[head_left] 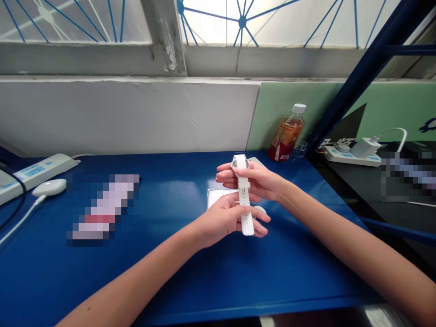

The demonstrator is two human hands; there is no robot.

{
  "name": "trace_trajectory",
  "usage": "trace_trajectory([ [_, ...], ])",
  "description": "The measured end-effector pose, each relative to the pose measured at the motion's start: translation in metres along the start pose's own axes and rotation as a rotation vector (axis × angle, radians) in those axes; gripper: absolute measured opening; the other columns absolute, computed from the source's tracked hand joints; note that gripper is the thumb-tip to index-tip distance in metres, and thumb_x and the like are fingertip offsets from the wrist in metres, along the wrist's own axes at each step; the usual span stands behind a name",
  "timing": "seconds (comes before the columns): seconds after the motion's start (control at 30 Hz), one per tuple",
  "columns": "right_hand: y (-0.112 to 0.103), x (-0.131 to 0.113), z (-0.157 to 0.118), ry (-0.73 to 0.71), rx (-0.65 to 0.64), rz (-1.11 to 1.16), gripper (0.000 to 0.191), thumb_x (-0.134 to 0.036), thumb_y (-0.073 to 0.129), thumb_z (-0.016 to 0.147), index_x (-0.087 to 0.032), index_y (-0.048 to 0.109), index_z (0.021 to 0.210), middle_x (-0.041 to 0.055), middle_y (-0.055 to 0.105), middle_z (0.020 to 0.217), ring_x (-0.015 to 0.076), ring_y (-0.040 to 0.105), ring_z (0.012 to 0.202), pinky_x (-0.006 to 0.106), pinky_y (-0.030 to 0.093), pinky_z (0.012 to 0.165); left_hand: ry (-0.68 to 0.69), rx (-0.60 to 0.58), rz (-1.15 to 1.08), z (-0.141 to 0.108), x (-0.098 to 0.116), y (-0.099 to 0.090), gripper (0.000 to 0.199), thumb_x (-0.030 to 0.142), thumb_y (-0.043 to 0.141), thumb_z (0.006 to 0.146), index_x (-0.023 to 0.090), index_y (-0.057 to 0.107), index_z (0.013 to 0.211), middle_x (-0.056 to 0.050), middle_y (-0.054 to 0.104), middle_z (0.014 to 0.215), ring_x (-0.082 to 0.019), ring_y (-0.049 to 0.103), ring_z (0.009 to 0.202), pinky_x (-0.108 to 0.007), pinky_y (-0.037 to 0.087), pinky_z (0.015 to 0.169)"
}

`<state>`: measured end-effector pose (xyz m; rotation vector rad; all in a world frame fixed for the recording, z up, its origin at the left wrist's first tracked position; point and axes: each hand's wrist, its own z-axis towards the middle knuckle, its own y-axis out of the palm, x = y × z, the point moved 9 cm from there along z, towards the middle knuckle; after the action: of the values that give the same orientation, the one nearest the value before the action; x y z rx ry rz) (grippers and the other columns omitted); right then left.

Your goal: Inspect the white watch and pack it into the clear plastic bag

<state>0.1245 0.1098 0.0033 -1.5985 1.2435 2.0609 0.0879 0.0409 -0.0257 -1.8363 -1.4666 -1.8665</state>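
Note:
A white wristwatch (245, 221) is held up over the blue table, its strap hanging down toward the front edge. My right hand (260, 179) grips the upper part by the watch case, thumb across the strap. Lower down, my left hand (226, 215) pinches the strap between its thumb and fingers. Behind and below the hands lies a white flat object (217, 196), partly covered by them. A small round white item (260, 210) shows just beyond the left fingers; what it is cannot be made out.
The blue table (163, 272) meets a wall at the back. A drink bottle (288, 134) stands at the back right beside a slanted blue post. On the left are a power strip (44, 171), a white mouse-shaped object (50, 187) with a cable, and a blurred flat item (105, 206).

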Motion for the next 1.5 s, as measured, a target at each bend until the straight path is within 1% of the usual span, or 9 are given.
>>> trace_trajectory([
  [0.17, -0.001, -0.001, 0.001, 0.01, 0.02, 0.013, 0.025, -0.022, 0.064, 0.092, -0.011, 0.069, 0.114, 0.0127, 0.076, 0.109, 0.021, 0.071, 0.106, 0.035, 0.051, 0.103, 0.035, 0.016, -0.059, 0.003, 0.002, -0.003, 0.029, 0.034, 0.064, 0.093, 0.006, 0.067, 0.1, -0.021, 0.072, 0.104, -0.031, 0.072, 0.096, -0.043, 0.053, 0.088],
  [0.4, -0.002, -0.012, 0.003, -0.04, 0.054, 0.108, 0.025, -0.014, 0.051, 0.098, -0.009, 0.065, 0.118, 0.0133, 0.072, 0.118, 0.0201, 0.066, 0.116, 0.03, 0.049, 0.105, 0.053, -0.004, -0.057, 0.001, 0.011, -0.003, 0.027, 0.026, 0.063, 0.095, 0.003, 0.066, 0.111, -0.023, 0.072, 0.109, -0.032, 0.07, 0.104, -0.045, 0.052, 0.094],
  [0.57, 0.0, -0.01, 0.002, -0.023, 0.085, 0.104, 0.026, -0.018, 0.05, 0.099, -0.01, 0.064, 0.119, 0.0144, 0.067, 0.128, 0.0202, 0.065, 0.116, 0.031, 0.049, 0.105, 0.046, -0.012, -0.058, -0.001, 0.012, -0.002, 0.027, 0.023, 0.06, 0.097, 0.001, 0.067, 0.11, -0.025, 0.071, 0.111, -0.033, 0.07, 0.105, -0.044, 0.053, 0.094],
  [0.77, 0.01, -0.006, 0.0, 0.011, -0.028, 0.168, 0.036, -0.029, 0.041, 0.102, -0.013, 0.061, 0.126, 0.0115, 0.062, 0.136, 0.0226, 0.055, 0.129, 0.04, 0.038, 0.114, 0.046, 0.002, -0.082, 0.0, 0.012, -0.002, 0.026, 0.023, 0.058, 0.098, 0.002, 0.069, 0.107, -0.023, 0.072, 0.108, -0.03, 0.072, 0.101, -0.04, 0.055, 0.09],
  [0.9, 0.01, 0.0, -0.002, 0.057, -0.047, 0.132, 0.033, -0.026, 0.048, 0.098, -0.016, 0.062, 0.126, 0.0092, 0.068, 0.129, 0.0216, 0.056, 0.128, 0.041, 0.037, 0.114, 0.049, 0.004, -0.062, 0.001, 0.012, -0.002, 0.03, 0.027, 0.058, 0.097, 0.0, 0.07, 0.103, -0.023, 0.073, 0.106, -0.029, 0.073, 0.097, -0.037, 0.056, 0.087],
  [1.07, 0.008, -0.005, -0.001, -0.004, -0.03, 0.133, 0.031, -0.015, 0.047, 0.096, -0.012, 0.064, 0.122, 0.009, 0.07, 0.124, 0.0199, 0.058, 0.126, 0.037, 0.034, 0.116, 0.044, 0.029, -0.063, 0.002, 0.009, -0.005, 0.03, 0.027, 0.058, 0.098, 0.0, 0.069, 0.103, -0.024, 0.073, 0.104, -0.03, 0.073, 0.097, -0.037, 0.057, 0.085],
  [1.2, 0.007, -0.01, 0.0, -0.031, -0.017, 0.154, 0.033, -0.013, 0.043, 0.097, -0.012, 0.062, 0.124, 0.0091, 0.067, 0.129, 0.021, 0.057, 0.128, 0.039, 0.034, 0.117, 0.037, 0.07, -0.057, 0.003, 0.007, -0.009, 0.032, 0.025, 0.049, 0.102, -0.001, 0.068, 0.104, -0.025, 0.073, 0.102, -0.029, 0.074, 0.093, -0.039, 0.057, 0.084],
  [1.33, 0.008, -0.01, -0.001, 0.006, -0.014, 0.171, 0.038, -0.025, 0.035, 0.101, -0.011, 0.061, 0.124, 0.0111, 0.064, 0.134, 0.0223, 0.056, 0.129, 0.04, 0.033, 0.117, 0.034, 0.074, -0.044, 0.003, 0.006, -0.009, 0.033, 0.024, 0.046, 0.103, -0.001, 0.067, 0.106, -0.025, 0.073, 0.103, -0.03, 0.073, 0.095, -0.04, 0.057, 0.086],
  [1.5, 0.009, -0.01, -0.002, 0.059, -0.038, 0.182, 0.067, -0.058, 0.026, 0.099, -0.006, 0.06, 0.124, 0.0172, 0.06, 0.137, 0.0271, 0.055, 0.129, 0.042, 0.034, 0.115, 0.029, 0.065, -0.037, 0.003, 0.006, -0.01, 0.033, 0.027, 0.051, 0.101, -0.001, 0.068, 0.106, -0.026, 0.072, 0.106, -0.032, 0.072, 0.098, -0.042, 0.056, 0.089],
])
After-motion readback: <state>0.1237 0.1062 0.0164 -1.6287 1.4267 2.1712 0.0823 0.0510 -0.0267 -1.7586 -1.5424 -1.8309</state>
